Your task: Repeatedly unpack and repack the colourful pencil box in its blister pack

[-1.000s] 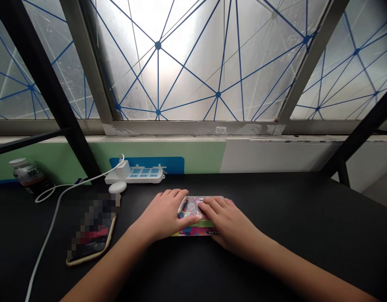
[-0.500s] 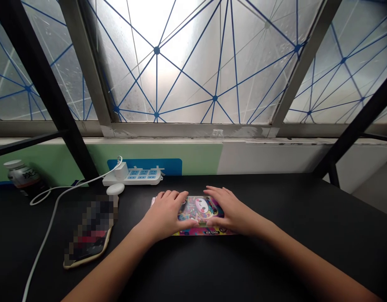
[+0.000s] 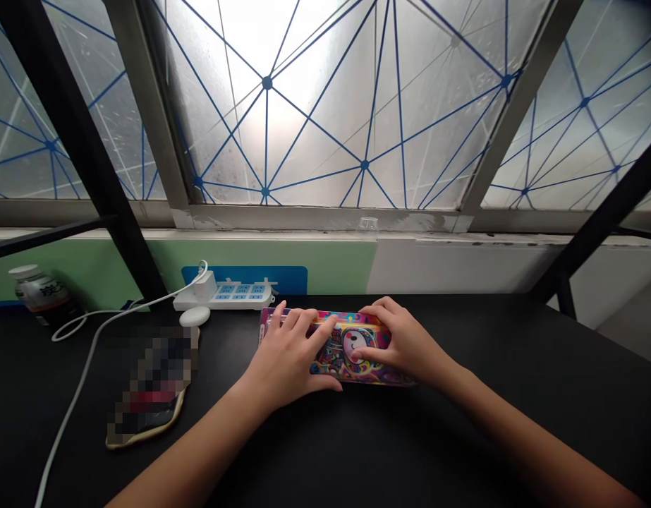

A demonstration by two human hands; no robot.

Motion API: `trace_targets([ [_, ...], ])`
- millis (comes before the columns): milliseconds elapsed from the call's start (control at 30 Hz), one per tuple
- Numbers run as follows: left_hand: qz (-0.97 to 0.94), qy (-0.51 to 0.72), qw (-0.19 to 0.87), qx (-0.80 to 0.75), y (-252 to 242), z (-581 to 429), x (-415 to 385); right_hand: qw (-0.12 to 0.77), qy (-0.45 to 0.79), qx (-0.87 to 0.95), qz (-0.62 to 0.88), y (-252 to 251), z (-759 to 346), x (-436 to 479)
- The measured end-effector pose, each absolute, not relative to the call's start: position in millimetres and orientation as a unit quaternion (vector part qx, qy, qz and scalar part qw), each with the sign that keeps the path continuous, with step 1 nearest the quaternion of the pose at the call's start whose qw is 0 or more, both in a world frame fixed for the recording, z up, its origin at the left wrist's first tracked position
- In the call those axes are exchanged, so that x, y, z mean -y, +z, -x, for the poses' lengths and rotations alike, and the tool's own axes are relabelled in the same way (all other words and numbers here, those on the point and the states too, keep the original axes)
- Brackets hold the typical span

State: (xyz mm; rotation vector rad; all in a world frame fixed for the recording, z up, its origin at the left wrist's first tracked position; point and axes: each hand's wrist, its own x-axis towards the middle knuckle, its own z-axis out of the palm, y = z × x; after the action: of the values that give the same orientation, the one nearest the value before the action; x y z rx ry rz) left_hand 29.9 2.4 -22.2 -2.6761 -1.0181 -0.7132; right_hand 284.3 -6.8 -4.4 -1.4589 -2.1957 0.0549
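A colourful pencil box [image 3: 351,346] with a smiling white cartoon face lies lengthwise on the black table [image 3: 388,451]. My left hand [image 3: 296,349] covers its left part. The fingers are spread over the top, and the thumb reaches along the near edge. At the right end is my right hand [image 3: 404,339], gripping the box with its thumb on the printed face and its bent fingers at the far edge. A pink strip shows along the far side. Both palms hide parts of the box.
To the left lies a phone [image 3: 150,388] with a blurred screen. Behind it are a round white object [image 3: 195,317] and a white power strip [image 3: 240,296] with a cable [image 3: 87,374]. A bottle [image 3: 42,293] stands far left. Black metal posts [image 3: 87,155] rise before the window.
The pencil box has shifted or tilted. The printed strip at its near edge no longer shows, and a pink strip appears at the far edge. My right thumb has moved onto the cartoon face.
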Motion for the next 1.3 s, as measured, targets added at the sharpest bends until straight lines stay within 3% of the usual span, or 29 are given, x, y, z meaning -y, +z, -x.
trace_targets([
  [300, 0.854, -0.239, 0.153, 0.435, 2.8, -17.8, -1.1, 0.241, -0.123, 0.813, 0.515, -0.8, -276.0, 22.9],
  [633, 0.897, -0.145, 0.150, 0.390, -1.6, -32.7, 15.8, 0.123, -0.199, 0.862, 0.449, -10.1, -256.3, 38.9],
  [800, 0.903, -0.157, 0.130, 0.378, -2.8, -31.9, 13.8, 0.093, -0.142, 0.880, 0.445, -11.5, -251.3, 41.9],
  [1100, 0.911, -0.138, 0.114, 0.372, -7.7, -32.3, 16.1, 0.145, -0.020, 0.893, 0.426, -26.3, -250.9, 38.5],
  [1300, 0.913, -0.169, 0.039, 0.369, -16.2, -24.1, 7.5, 0.145, 0.051, 0.894, 0.421, -34.0, -254.8, 29.6],
])
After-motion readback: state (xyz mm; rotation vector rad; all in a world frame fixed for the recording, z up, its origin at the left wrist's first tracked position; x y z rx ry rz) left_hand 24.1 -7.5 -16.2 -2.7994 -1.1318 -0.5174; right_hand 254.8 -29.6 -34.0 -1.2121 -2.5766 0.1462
